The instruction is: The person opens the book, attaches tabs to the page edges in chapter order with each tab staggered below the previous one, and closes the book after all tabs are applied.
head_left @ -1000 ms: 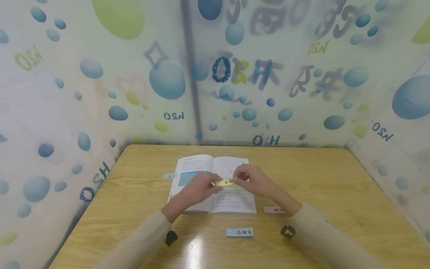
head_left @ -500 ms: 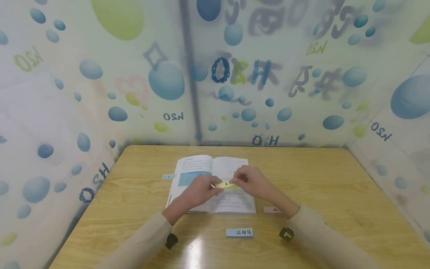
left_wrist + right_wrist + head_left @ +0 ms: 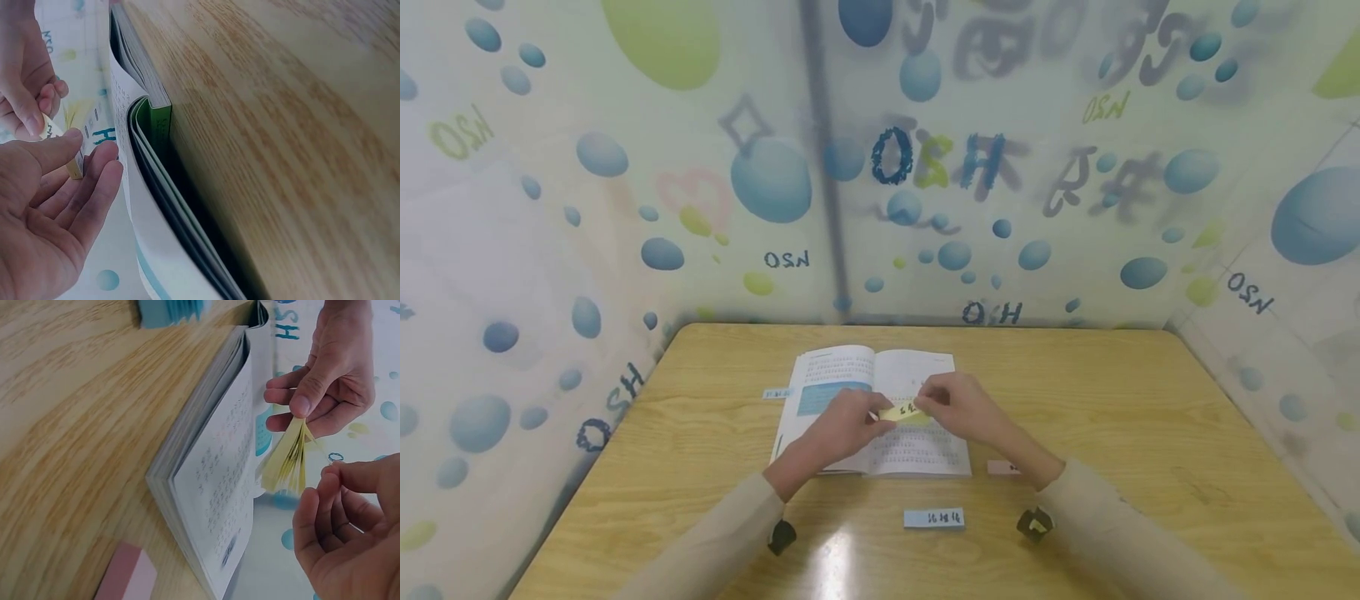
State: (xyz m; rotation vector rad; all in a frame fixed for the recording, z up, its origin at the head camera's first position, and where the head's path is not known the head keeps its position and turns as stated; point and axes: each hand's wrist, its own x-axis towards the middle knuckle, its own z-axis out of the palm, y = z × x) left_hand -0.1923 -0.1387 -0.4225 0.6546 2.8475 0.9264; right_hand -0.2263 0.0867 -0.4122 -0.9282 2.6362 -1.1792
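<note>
A yellow sticky-note pad [image 3: 901, 412] with dark handwriting is held above the open book [image 3: 917, 454]. My left hand [image 3: 848, 418] pinches one end of it between thumb and fingers. In the right wrist view, the loose ends of the yellow pad [image 3: 284, 462] fan apart. Thumb and forefinger of my right hand [image 3: 350, 528] pinch the free end of its top sheet, which lifts away from the others. From the left wrist view, my left hand [image 3: 56, 212] has its other fingers stretched out behind the pad, with my right hand [image 3: 28, 75] beyond.
A blue sticky-note pad [image 3: 934, 518] lies on the wooden table [image 3: 1112, 417] in front of the book. Partly behind the right forearm is a pink pad [image 3: 1002, 467]. A light blue note [image 3: 777, 392] sticks out from the book's left edge. A printed wall [image 3: 1037, 283] stands behind the table.
My right hand has shifted slightly left and down, and the yellow pad's tilt has altered a little. The left hand keeps its grip almost in place.
</note>
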